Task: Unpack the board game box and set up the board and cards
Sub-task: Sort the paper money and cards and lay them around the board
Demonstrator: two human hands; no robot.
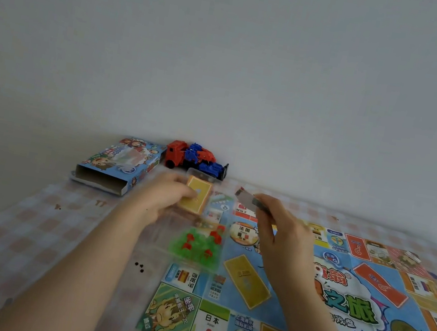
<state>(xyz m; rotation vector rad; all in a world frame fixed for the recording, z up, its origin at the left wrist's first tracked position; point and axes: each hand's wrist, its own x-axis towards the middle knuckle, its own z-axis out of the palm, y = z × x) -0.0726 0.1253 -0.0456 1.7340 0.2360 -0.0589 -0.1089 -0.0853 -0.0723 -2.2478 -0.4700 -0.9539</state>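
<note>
Checked tablecloth (43,222) with game board (333,300) spread flat on its right side
Open-ended box (119,166) lying at the far left, toy truck (195,160) just beside it; grips a yellow card deck (195,199) in the left hand (168,197) and pinches a grey card stack (249,200) in the right hand (278,233), above green and red pieces (198,245)

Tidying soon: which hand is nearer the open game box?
Left. The left hand, gripping yellow cards, is right of the game box; the right hand, pinching a card stack, is farther right, above the board.
</note>
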